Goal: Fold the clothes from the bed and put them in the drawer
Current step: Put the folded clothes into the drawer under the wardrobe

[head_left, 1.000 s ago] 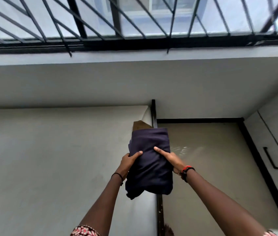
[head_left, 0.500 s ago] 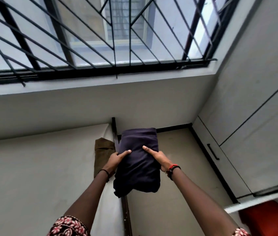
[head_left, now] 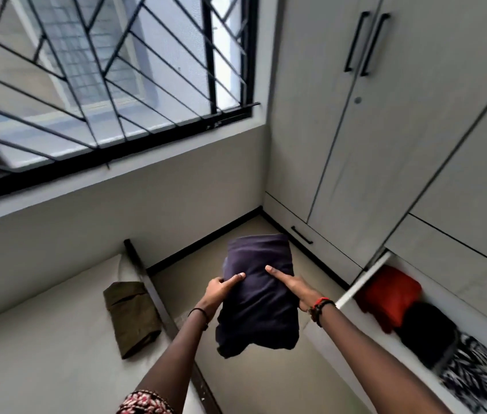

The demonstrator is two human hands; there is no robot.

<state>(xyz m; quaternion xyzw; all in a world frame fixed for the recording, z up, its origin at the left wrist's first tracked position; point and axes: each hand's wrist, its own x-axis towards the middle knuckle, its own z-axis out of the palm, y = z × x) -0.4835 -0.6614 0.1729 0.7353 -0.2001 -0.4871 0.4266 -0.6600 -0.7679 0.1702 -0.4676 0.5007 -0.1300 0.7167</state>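
Left hand (head_left: 221,289) and right hand (head_left: 293,287) grip the folded dark-purple cloth garment (head_left: 258,297), whose sagging end could unfold short of the open white drawer (head_left: 362,279).

A barred window (head_left: 107,85) meets tall wardrobe doors (head_left: 340,138).

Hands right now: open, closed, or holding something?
Left hand: grips the folded dark purple garment.
Right hand: holds the same garment from the other side.

A folded dark purple garment (head_left: 258,297), lower end drooping, is gripped in the air by the left hand (head_left: 221,289) and right hand (head_left: 293,286). A folded olive garment (head_left: 131,318) lies at the edge of the bed (head_left: 42,339). The open drawer (head_left: 358,282) holds a red garment (head_left: 388,294), black garment (head_left: 427,330) and zebra-striped garment (head_left: 475,375).
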